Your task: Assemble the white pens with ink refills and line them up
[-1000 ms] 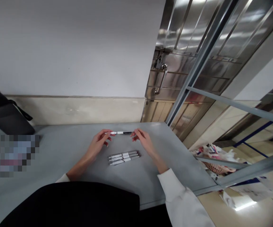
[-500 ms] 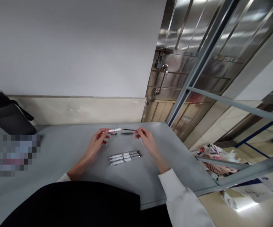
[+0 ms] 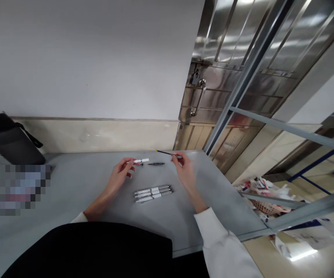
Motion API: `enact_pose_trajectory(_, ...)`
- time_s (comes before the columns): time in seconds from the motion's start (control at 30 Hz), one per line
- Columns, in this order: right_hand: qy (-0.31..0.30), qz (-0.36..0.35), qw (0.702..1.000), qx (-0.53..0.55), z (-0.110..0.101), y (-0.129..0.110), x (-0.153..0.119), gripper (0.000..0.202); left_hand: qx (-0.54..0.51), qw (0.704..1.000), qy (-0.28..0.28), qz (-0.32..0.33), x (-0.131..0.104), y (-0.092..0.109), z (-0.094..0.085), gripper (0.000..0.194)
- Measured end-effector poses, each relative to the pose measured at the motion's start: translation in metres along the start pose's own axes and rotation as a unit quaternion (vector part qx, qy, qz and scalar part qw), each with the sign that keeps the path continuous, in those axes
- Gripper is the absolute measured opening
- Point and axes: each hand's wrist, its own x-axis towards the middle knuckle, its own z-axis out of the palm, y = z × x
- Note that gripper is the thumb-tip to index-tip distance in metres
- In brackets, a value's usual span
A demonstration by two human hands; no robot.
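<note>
My left hand (image 3: 122, 170) is closed on a white pen barrel (image 3: 142, 160), which points to the right above the table. In my right hand (image 3: 182, 165) is a thin dark pen refill (image 3: 164, 152) with a yellowish end, pinched between the fingers and tilted up to the left, apart from the barrel. On the table between the hands lies a dark, slim pen-like piece (image 3: 157, 164); its left part runs behind the fingers of my left hand. Nearer me, several white-and-grey pens (image 3: 153, 193) lie side by side.
A grey table (image 3: 97, 216) stands against the wall. At its left are a black case (image 3: 10, 141) with a strap and a blurred-out item (image 3: 22, 189). A metal frame (image 3: 236, 100) rises at the right edge, with a pink basket (image 3: 263, 206) of clutter beyond it.
My right hand has moved right and slightly up, drawing the refill away from the white barrel. The refill's left end now tilts upward. My left hand has stayed nearly still.
</note>
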Motion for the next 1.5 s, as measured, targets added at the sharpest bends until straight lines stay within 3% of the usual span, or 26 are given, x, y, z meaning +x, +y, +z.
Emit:
enact_pose_trajectory(0.27,-0.014,-0.018,1.000,-0.021,0.0005,-0.0034,-0.0036,0.026,0.000,1.000,-0.016,-0.008,0.0013,-0.0002,0.0015,0.041)
enact_pose_trajectory(0.7,-0.029,-0.021,0.999,-0.042,0.0005,-0.0014,-0.0035,0.020,0.002,1.000,-0.022,-0.014,0.0020,-0.0011,0.0030,0.045)
enact_pose_trajectory(1.5,-0.037,-0.024,0.997,-0.065,0.0005,-0.0031,-0.0033,0.023,-0.003,0.999,-0.030,-0.015,0.0007,-0.0035,0.0041,0.044)
